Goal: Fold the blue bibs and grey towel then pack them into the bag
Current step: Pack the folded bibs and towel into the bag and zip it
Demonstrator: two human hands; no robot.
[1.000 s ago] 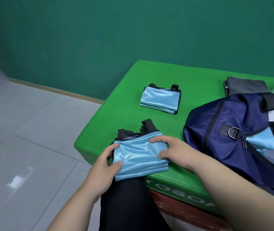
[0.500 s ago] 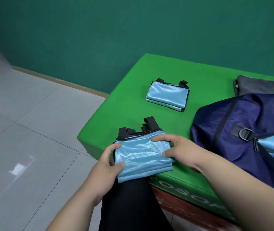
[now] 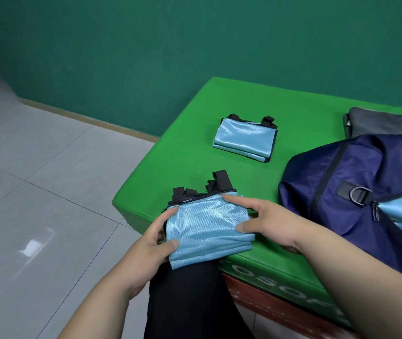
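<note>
A folded light-blue bib (image 3: 207, 226) with black straps lies at the near corner of the green table (image 3: 305, 113), hanging partly over the edge. My left hand (image 3: 153, 250) grips its left side and my right hand (image 3: 266, 223) grips its right side, thumb on top. A second folded blue bib (image 3: 244, 138) lies farther back on the table. The navy bag (image 3: 347, 192) sits open at the right, with light-blue fabric (image 3: 400, 206) showing in its mouth. A folded grey towel (image 3: 378, 122) lies behind the bag, partly hidden by it.
The table's left edge drops to a grey tiled floor (image 3: 48, 216). A dark green wall (image 3: 195, 45) runs behind the table. My dark trouser leg (image 3: 190, 302) is under the near bib.
The view has shifted a little left, so table and bag sit farther right in frame. Both hands stay on the near bib, which has lifted slightly at its front edge.
</note>
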